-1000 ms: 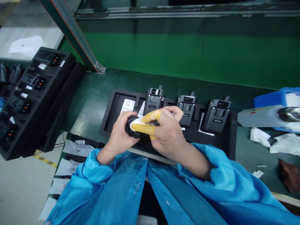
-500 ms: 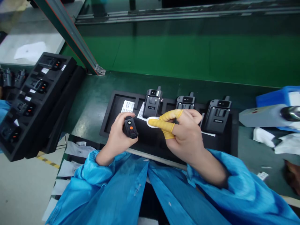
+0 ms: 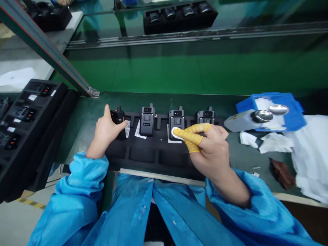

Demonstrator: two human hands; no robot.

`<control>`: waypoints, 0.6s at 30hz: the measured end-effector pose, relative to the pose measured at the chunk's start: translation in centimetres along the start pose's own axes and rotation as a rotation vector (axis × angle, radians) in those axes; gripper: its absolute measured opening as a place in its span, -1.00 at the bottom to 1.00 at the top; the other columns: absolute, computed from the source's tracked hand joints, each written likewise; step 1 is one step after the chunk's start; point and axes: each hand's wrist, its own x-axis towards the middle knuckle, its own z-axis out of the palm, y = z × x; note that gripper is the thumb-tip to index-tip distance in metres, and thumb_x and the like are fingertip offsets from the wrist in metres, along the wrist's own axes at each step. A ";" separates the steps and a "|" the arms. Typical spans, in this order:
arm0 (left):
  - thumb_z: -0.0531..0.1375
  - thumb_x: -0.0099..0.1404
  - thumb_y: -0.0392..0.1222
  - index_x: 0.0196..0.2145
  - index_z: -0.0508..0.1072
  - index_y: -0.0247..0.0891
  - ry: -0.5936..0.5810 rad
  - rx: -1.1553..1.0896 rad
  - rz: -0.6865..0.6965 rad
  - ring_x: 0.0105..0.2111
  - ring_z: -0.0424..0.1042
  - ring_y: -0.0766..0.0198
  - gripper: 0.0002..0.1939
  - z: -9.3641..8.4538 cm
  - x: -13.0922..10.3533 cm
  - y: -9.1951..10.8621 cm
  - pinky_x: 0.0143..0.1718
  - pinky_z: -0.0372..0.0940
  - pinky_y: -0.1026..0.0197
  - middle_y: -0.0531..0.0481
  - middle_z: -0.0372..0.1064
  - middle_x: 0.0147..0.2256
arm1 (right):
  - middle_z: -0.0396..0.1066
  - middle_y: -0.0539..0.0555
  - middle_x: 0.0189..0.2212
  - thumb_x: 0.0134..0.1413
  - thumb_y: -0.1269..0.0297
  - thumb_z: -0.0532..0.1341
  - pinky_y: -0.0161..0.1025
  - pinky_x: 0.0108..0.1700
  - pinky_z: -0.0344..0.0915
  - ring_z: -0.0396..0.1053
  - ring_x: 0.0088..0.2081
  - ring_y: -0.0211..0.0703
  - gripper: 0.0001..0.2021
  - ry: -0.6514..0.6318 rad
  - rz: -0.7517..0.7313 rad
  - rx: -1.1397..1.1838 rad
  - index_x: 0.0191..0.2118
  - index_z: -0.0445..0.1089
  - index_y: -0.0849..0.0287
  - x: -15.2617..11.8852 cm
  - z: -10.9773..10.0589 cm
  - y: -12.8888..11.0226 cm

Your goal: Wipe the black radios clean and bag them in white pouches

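My left hand (image 3: 104,131) is at the left end of the black foam tray (image 3: 142,155), thumb and forefinger spread apart beside a black handheld radio (image 3: 118,115). That radio sits in the tray's leftmost part, partly covered by the hand. My right hand (image 3: 211,148), in yellow finger cots, pinches a round white cotton pad (image 3: 176,133). In this view the pad overlaps the lower part of another radio (image 3: 176,118); whether they touch, I cannot tell. Two more radios, one left of it (image 3: 147,121) and one right of it (image 3: 205,116), stand in the tray near white labels.
At the left, stacked black trays (image 3: 57,99) hold more radios. A metal post (image 3: 58,58) rises behind them. On the right are a bottle with a metal top (image 3: 238,121), a blue bin (image 3: 294,116), crumpled white wipes (image 3: 275,142) and a brown scrap (image 3: 282,173).
My left hand has carried its radio leftward to the tray's left end and its fingers have spread. My right hand still pinches the pad. The view has shifted right.
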 end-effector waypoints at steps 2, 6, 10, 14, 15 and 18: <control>0.32 -0.04 0.04 0.24 0.11 -0.43 -0.004 0.114 -0.017 -0.11 0.44 -0.33 -0.04 0.3 1.5 0.5 -0.09 0.32 -0.26 -0.37 0.47 -0.18 | 0.42 0.00 -0.37 0.07 0.47 0.16 -0.05 -0.16 0.12 0.37 -0.31 -0.18 -0.66 0.045 0.024 -0.009 -0.16 0.52 -0.14 -0.6 -0.8 0.5; 0.27 0.03 0.05 0.23 0.12 -0.42 -0.028 0.183 0.014 -0.06 0.40 -0.38 -0.11 0.8 2.1 1.5 -0.08 0.29 -0.32 -0.45 0.40 -0.10 | 0.42 0.01 -0.37 0.08 0.43 0.17 -0.03 -0.16 0.12 0.35 -0.29 -0.12 -0.67 0.101 0.122 -0.100 -0.17 0.52 -0.20 -1.8 -3.5 3.1; 0.11 0.17 0.19 0.23 0.10 -0.35 -0.147 0.175 0.035 0.11 0.24 -0.44 -0.20 0.2 1.0 2.8 -0.02 0.23 -0.37 -0.45 0.23 0.08 | 0.37 0.11 -0.31 0.12 0.27 0.14 0.01 -0.16 0.10 0.31 -0.21 0.01 -0.76 0.262 0.383 -0.321 -0.17 0.54 -0.05 -2.0 -7.8 8.8; 0.13 0.08 0.31 0.23 0.10 -0.12 -0.140 0.202 -0.096 0.15 0.17 -0.49 -0.16 0.0 0.7 3.9 -0.01 0.22 -0.45 -0.31 0.17 0.16 | 0.34 0.19 -0.26 0.09 0.33 0.08 0.02 -0.17 0.04 0.27 -0.18 0.08 -0.69 0.265 0.633 -0.573 -0.13 0.52 0.12 -1.7 -11.0 14.7; 0.13 0.07 0.33 0.23 0.10 -0.07 -0.143 0.209 -0.118 0.15 0.17 -0.49 -0.16 0.1 0.8 4.1 0.00 0.22 -0.45 -0.28 0.16 0.18 | 0.34 0.19 -0.26 0.07 0.35 0.08 0.00 -0.17 0.02 0.27 -0.17 0.08 -0.69 0.205 0.665 -0.593 -0.13 0.51 0.14 -1.6 -11.1 15.8; 0.11 0.06 0.37 0.23 0.11 -0.06 -0.139 0.230 -0.142 0.14 0.19 -0.50 -0.15 0.3 0.9 4.2 0.02 0.23 -0.42 -0.29 0.14 0.20 | 0.36 0.17 -0.26 0.04 0.40 0.08 -0.03 -0.17 -0.01 0.26 -0.17 0.03 -0.68 0.066 0.651 -0.546 -0.15 0.52 0.11 -1.4 -9.8 17.6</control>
